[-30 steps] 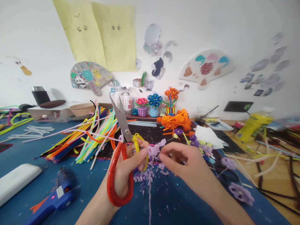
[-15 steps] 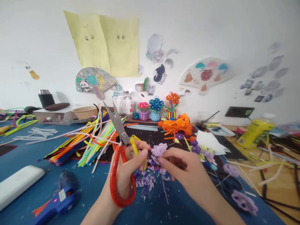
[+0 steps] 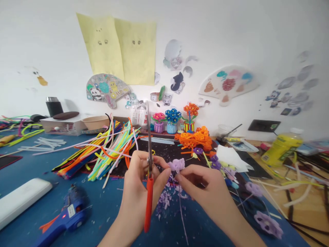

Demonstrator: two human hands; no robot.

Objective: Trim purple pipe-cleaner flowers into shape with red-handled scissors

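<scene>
My left hand [image 3: 144, 181] carries red-handled scissors [image 3: 150, 168], seen edge-on with the blades pointing up. Its thumb and forefinger are pinched together at the left side of a small light purple pipe-cleaner flower [image 3: 177, 164]. From the right, the closed fingertips of my right hand [image 3: 203, 185] grip that flower just under its petals. A thin purple stem [image 3: 183, 216] hangs below the two hands. Purple fuzz clippings [image 3: 164, 199] lie on the mat beneath, partly hidden by my left hand.
A blue glue gun [image 3: 72, 212] and a white case [image 3: 24, 202] are at left. Bundled pipe cleaners [image 3: 110, 147] lie behind my left hand. Orange flowers [image 3: 196, 139] sit beyond my right hand, and finished purple flowers [image 3: 268, 223] lie at right near a yellow bottle [image 3: 281, 147].
The scissors have turned from a slanted, broadside view to upright and edge-on as my left hand rotated. Both hands stay at the flower; the view has shifted slightly.
</scene>
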